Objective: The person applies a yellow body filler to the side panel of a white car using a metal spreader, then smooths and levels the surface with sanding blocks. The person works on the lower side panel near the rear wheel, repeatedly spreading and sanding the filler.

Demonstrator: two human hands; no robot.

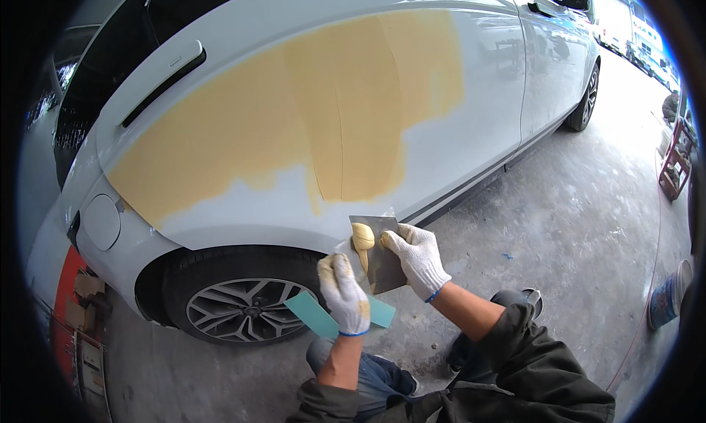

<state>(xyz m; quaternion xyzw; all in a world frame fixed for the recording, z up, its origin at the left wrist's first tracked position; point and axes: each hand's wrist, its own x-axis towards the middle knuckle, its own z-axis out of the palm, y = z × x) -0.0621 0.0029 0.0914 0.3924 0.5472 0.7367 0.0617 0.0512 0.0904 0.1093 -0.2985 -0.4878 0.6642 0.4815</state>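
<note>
Both my hands wear white knit gloves stained with putty. My right hand (417,256) grips the edge of a grey metal sheet (390,268) that carries a dollop of yellow body filler (363,238). My left hand (342,293) is closed beside the sheet, with teal strips (311,314) showing on both sides of it; clear film is near its fingers. Whether the teal piece is one or two is hidden. Beyond them stands a white car's rear door (469,142), bearing a broad patch of yellow filler (265,120) crossed by thin ridge lines.
The car's rear wheel (251,311) is just left of my hands. At the right a paint bucket (667,299) stands on the concrete floor (551,230), near a thin red hose (640,335). A dark red rack (677,161) and a crouching person (670,106) are farther back.
</note>
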